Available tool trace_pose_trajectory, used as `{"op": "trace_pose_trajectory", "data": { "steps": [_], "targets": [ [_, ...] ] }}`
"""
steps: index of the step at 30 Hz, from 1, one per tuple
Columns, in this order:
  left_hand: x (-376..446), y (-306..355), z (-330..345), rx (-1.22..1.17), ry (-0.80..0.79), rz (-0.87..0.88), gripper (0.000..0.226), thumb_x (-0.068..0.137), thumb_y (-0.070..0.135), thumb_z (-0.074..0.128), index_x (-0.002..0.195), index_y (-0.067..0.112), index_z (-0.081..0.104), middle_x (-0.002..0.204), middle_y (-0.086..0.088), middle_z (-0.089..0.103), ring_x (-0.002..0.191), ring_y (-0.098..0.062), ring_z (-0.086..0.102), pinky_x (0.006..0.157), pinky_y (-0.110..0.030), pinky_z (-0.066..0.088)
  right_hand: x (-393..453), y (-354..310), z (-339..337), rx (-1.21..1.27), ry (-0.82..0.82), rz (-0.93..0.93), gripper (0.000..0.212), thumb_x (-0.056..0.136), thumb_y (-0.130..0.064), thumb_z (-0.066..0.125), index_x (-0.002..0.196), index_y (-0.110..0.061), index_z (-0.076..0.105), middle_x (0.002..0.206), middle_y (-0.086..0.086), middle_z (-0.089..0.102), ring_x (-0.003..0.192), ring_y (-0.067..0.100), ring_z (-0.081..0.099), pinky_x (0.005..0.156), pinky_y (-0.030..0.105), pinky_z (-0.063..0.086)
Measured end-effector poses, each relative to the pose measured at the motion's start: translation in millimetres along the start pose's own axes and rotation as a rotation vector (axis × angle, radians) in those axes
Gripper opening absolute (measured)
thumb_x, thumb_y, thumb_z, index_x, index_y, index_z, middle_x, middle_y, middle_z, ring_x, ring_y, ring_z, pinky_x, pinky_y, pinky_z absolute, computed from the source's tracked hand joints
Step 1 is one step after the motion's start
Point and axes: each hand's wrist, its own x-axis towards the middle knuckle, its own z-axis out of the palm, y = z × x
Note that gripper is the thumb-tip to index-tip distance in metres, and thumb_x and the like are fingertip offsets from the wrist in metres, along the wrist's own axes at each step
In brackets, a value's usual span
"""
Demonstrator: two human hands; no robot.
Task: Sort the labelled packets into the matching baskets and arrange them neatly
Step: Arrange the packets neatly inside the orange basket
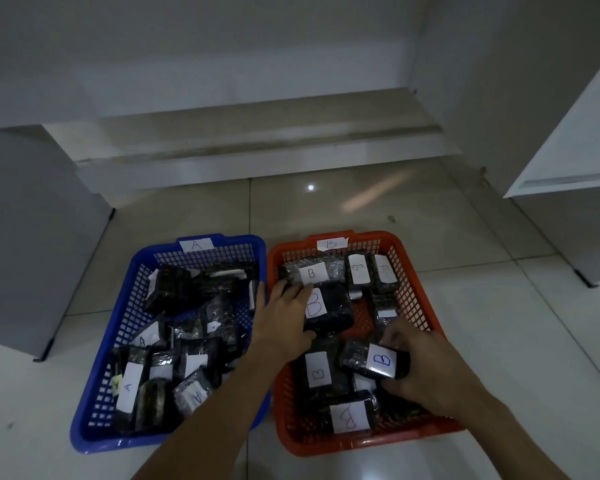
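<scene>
Two plastic baskets stand side by side on the floor. The blue basket (125, 344), tagged A, holds several dark packets with white A labels, piled loosely. The red basket (416, 303), tagged B, holds several dark packets labelled B. My left hand (284, 317) lies inside the red basket, fingers on the left edge of a dark packet with a large B label (329, 308). My right hand (426, 368) grips another B packet (374, 362) from its right side, thumb below and fingers over the top.
A raised step (257, 157) runs along the wall behind the baskets. A grey cabinet (32, 244) stands at the left and a white unit (568, 161) at the right. Glossy tiled floor (499, 341) surrounds the baskets.
</scene>
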Motion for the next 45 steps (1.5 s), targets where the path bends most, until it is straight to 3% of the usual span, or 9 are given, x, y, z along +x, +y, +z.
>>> {"op": "trace_pose_trajectory", "data": {
  "steps": [6, 14, 22, 27, 33, 38, 41, 43, 45],
  "targets": [
    [-23.8, -4.0, -1.6, -0.37, 0.182, -0.051, 0.08, 0.082, 0.037, 0.071, 0.151, 0.029, 0.031, 0.157, 0.011, 0.029, 0.149, -0.016, 0.01, 0.124, -0.043, 0.01, 8.0, -14.8, -35.8, 0.103, 0.155, -0.027, 0.048, 0.064, -0.027, 0.091, 0.098, -0.041, 0.06, 0.098, -0.027, 0.068, 0.095, -0.006, 0.065, 0.073, 0.018, 0.057],
    [-23.8, 14.2, 13.7, -0.13, 0.179, -0.132, 0.07, 0.084, 0.038, 0.068, 0.147, 0.033, 0.037, 0.154, 0.01, 0.034, 0.149, -0.018, 0.013, 0.123, -0.046, 0.006, 145.6, -54.4, -48.8, 0.02, 0.09, -0.205, 0.047, 0.071, -0.021, 0.089, 0.114, -0.023, 0.069, 0.12, -0.007, 0.068, 0.106, 0.011, 0.064, 0.092, 0.03, 0.053],
    [-17.8, 1.9, 28.1, -0.127, 0.253, -0.106, 0.063, 0.064, 0.018, 0.082, 0.124, 0.027, 0.065, 0.129, 0.008, 0.064, 0.135, -0.022, 0.044, 0.114, -0.051, 0.033, 196.6, -45.4, -15.8, -0.197, -0.039, -0.32, 0.045, 0.087, -0.029, 0.077, 0.13, -0.023, 0.067, 0.139, -0.007, 0.061, 0.128, 0.014, 0.052, 0.114, 0.036, 0.037],
    [-18.8, 3.5, 27.0, -0.121, 0.266, -0.099, 0.059, 0.074, 0.021, 0.074, 0.132, 0.025, 0.06, 0.138, 0.008, 0.058, 0.141, -0.022, 0.037, 0.116, -0.052, 0.028, 200.7, -37.7, -14.0, -0.247, -0.072, -0.315, 0.044, 0.092, -0.039, 0.069, 0.136, -0.034, 0.061, 0.143, -0.021, 0.054, 0.125, 0.015, 0.045, 0.111, 0.033, 0.031],
    [-12.2, 2.6, 21.6, -0.09, 0.225, -0.101, 0.065, 0.084, 0.019, 0.066, 0.145, 0.028, 0.045, 0.15, 0.009, 0.045, 0.148, -0.022, 0.022, 0.12, -0.051, 0.013, 187.2, -37.1, -21.7, -0.126, 0.038, -0.3, 0.039, 0.088, -0.032, 0.075, 0.127, -0.029, 0.069, 0.139, -0.004, 0.059, 0.129, 0.018, 0.049, 0.11, 0.036, 0.037],
    [-13.4, 3.1, 17.9, -0.071, 0.199, -0.086, 0.07, 0.089, 0.018, 0.062, 0.152, 0.029, 0.031, 0.158, 0.007, 0.031, 0.151, -0.02, 0.011, 0.122, -0.051, 0.007, 149.5, -33.7, -48.0, 0.048, 0.127, -0.232, 0.019, 0.085, -0.019, 0.079, 0.104, -0.022, 0.079, 0.102, -0.005, 0.072, 0.091, 0.01, 0.065, 0.087, 0.034, 0.056],
    [-16.5, 2.0, 16.6, -0.095, 0.191, -0.069, 0.071, 0.09, 0.017, 0.063, 0.152, 0.029, 0.03, 0.16, 0.005, 0.028, 0.151, -0.019, 0.007, 0.123, -0.048, 0.0, 115.6, -32.0, -61.5, 0.044, -0.034, -0.051, 0.003, 0.083, -0.02, 0.081, 0.084, -0.02, 0.078, 0.085, -0.01, 0.074, 0.08, 0.002, 0.068, 0.083, 0.029, 0.058],
    [-22.4, 3.4, 17.4, -0.164, 0.218, -0.035, 0.069, 0.087, 0.014, 0.066, 0.148, 0.026, 0.037, 0.156, 0.004, 0.035, 0.151, -0.021, 0.012, 0.123, -0.045, -0.003, 90.0, -27.1, -56.7, -0.069, -0.227, 0.07, 0.01, 0.081, -0.024, 0.082, 0.079, -0.017, 0.076, 0.083, -0.008, 0.073, 0.079, 0.004, 0.068, 0.079, 0.027, 0.056],
    [-32.4, 8.1, 18.7, -0.294, 0.272, 0.001, 0.064, 0.082, 0.008, 0.069, 0.141, 0.024, 0.048, 0.147, 0.004, 0.047, 0.146, -0.018, 0.024, 0.124, -0.045, 0.013, 65.9, -19.7, -38.8, -0.221, -0.332, 0.169, 0.019, 0.078, -0.026, 0.084, 0.081, -0.012, 0.072, 0.09, -0.003, 0.072, 0.082, 0.009, 0.067, 0.073, 0.024, 0.054]
  ]
}}
